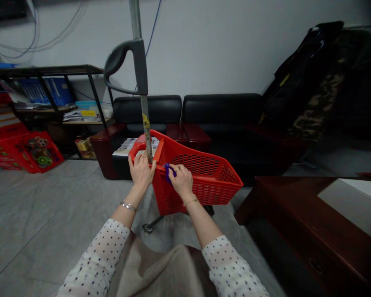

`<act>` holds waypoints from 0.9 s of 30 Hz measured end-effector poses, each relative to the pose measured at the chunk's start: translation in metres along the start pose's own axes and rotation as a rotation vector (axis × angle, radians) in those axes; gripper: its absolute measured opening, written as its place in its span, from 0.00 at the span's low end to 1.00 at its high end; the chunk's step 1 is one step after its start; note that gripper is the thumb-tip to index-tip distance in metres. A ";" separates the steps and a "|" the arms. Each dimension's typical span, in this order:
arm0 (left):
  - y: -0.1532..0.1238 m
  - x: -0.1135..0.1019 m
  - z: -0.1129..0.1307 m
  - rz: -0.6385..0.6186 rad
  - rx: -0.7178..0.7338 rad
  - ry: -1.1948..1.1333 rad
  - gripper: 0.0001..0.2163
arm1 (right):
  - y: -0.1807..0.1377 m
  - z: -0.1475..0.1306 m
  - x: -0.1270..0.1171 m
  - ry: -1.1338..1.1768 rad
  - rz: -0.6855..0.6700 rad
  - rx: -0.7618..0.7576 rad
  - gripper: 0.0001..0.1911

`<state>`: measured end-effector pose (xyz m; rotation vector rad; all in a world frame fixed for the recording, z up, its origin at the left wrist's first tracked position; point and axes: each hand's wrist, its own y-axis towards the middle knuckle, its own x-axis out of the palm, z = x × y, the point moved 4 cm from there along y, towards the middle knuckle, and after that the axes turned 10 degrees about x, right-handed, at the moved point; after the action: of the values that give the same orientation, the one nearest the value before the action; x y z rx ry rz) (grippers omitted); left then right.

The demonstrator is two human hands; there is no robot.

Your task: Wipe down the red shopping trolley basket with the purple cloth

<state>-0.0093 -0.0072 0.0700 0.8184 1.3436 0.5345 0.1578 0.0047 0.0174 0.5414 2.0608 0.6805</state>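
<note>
A red plastic shopping basket (204,177) on wheels stands on the floor in front of me, tilted, with a tall metal pole (146,119) rising from its near rim to a grey handle (123,68). My left hand (141,169) is wrapped round the base of that pole at the basket's rim. My right hand (181,180) presses a small purple cloth (167,171) against the basket's near rim, its fingers closed on it. Both arms wear white dotted sleeves.
A black sofa (204,111) with dark red armrests stands behind the basket, papers lying on its left seat. A metal shelf (49,95) with files and red boxes (27,152) is at left. A dark wooden table (312,231) sits at right. Grey tiled floor lies around.
</note>
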 end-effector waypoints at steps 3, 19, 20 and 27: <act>0.000 -0.001 0.000 -0.001 -0.002 -0.010 0.22 | -0.004 0.085 -0.024 -0.136 -0.006 0.059 0.15; 0.000 -0.001 0.022 -0.051 -0.052 -0.065 0.27 | -0.002 0.042 -0.001 -0.019 0.138 0.196 0.20; 0.000 -0.003 0.023 -0.055 -0.054 -0.063 0.27 | -0.002 0.021 0.003 0.024 0.135 0.162 0.20; -0.002 -0.017 0.032 -0.128 0.001 -0.046 0.29 | -0.005 0.003 -0.004 0.140 0.102 0.141 0.20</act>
<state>0.0186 -0.0277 0.0800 0.7353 1.3435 0.4124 0.1620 -0.0006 0.0152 0.7009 2.2367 0.6511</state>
